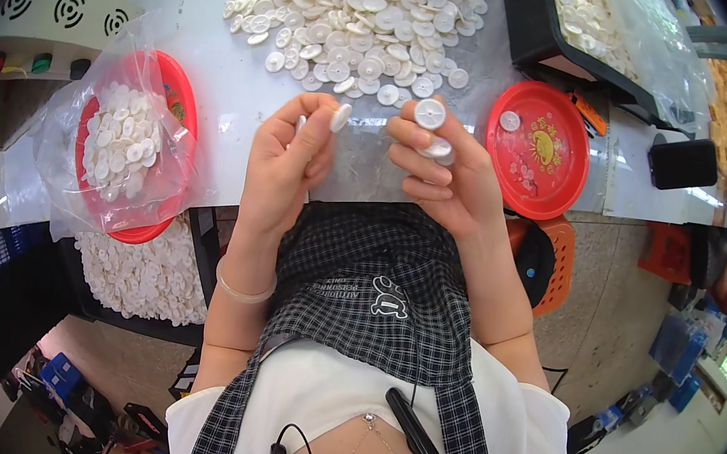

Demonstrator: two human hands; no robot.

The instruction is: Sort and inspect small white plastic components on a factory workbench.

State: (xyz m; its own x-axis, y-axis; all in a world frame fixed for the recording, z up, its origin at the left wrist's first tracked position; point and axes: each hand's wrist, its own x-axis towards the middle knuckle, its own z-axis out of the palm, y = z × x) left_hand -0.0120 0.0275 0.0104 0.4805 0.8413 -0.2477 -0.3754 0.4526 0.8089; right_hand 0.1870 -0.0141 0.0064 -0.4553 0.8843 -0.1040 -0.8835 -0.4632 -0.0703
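Discs (pixel 431 114) sit pinched in both grips, left hand (pixel 283 167) and right hand (pixel 459 189). Many seem to remain in the far pile (pixel 361 23); the right tray (pixel 509 165) holds just one.

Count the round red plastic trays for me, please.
2: a round red plastic tray on the left, partly covered by a clear plastic bag of round white discs, and another tray on the right, bearing one disc. More could be hidden.
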